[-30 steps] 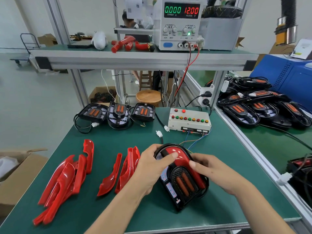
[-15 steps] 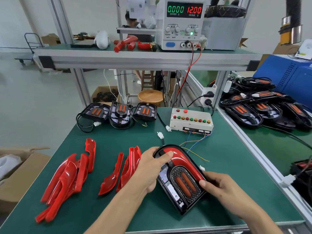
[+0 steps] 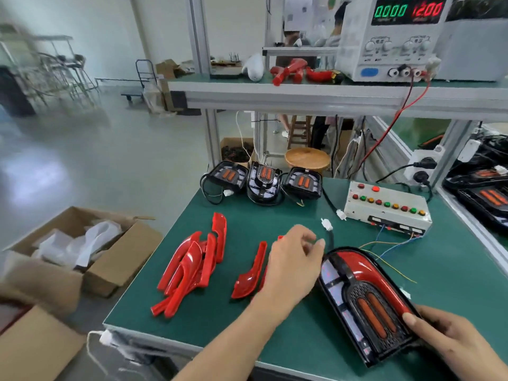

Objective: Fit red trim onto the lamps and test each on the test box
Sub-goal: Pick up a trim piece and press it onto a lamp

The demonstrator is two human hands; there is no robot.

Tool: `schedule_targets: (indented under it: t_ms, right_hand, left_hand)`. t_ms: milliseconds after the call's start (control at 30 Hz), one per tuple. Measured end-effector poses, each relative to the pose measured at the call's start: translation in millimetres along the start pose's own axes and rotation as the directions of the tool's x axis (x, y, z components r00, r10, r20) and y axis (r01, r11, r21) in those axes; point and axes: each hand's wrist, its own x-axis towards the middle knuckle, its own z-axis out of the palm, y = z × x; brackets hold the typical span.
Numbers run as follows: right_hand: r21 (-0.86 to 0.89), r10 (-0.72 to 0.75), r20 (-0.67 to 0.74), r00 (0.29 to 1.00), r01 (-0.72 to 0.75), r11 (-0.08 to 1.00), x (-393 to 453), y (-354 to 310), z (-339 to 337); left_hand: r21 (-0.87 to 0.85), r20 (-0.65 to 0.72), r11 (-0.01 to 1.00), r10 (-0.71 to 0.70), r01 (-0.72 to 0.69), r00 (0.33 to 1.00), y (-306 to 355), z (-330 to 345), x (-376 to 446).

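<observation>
Trimmed lamp going to test: plugging it in is the step in hand.

The right hand (image 3: 450, 342) is holding the lamp (image 3: 368, 303) by its near lower corner, thumb curled over the edge, while the lamp is lying on the green worktop (image 3: 275, 336) with a red trim (image 3: 373, 273) already sitting along its upper edge. The left hand (image 3: 291, 268) is hovering over the loose trim pieces (image 3: 192, 268), its grip loose and holding nothing, fingertips near the white connector (image 3: 326, 224) just beyond the lamp. To do this well, the left hand is probably best pinching that connector by its body, not its wire, and mating it squarely with the test box (image 3: 384, 210) lead, while the right is keeping the lamp flat so the trim is not lifting.
</observation>
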Motion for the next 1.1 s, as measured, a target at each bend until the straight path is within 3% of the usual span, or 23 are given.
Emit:
schedule_targets:
  t_ms: [133,267,433,567,767,867,1000,1100]
  right_hand:
    - [-0.07,0.04,-0.021,0.999,-0.042,0.997,2.8,-2.9,0.7]
    - [-0.111,0.048,-0.031,0.998,-0.051,0.992,4.3,-2.5,1.7]
    - [-0.088,0.065,-0.024,0.998,-0.067,0.994,2.2,-8.7,6.2]
    - [-0.07,0.091,-0.016,0.996,-0.092,0.993,-0.6,-13.6,7.6]
    - [-0.052,0.096,-0.022,0.995,-0.097,0.994,-3.4,-13.4,7.0]
    - [-0.031,0.105,-0.021,0.994,-0.106,0.994,-3.2,-11.5,7.7]
    - [0.011,0.106,-0.041,0.994,-0.105,0.994,-2.1,-9.8,9.7]
    - [0.04,0.107,-0.035,0.994,-0.105,0.994,-1.3,-7.4,10.1]
  left_hand:
    - [0.383,-0.243,0.922,0.036,0.061,0.969,-30.5,-58.4,27.2]
    - [0.743,-0.179,0.635,-0.116,0.211,0.977,-56.7,-90.4,64.4]
    - [0.893,-0.1,0.409,-0.227,0.188,0.969,-71.4,-89.9,99.0]
    - [0.927,-0.087,0.328,-0.289,0.184,0.953,-77.0,-85.8,110.8]
    - [0.865,-0.098,0.446,-0.3,0.231,0.949,-84.8,-92.4,117.3]
    - [0.74,-0.154,0.622,-0.217,0.258,0.964,-87.7,-93.5,124.2]
    - [0.216,-0.203,0.956,-0.157,0.2,0.967,-74.6,-88.6,124.1]
    - [-0.261,-0.187,0.953,-0.209,0.156,0.96,-48.4,-76.8,105.7]
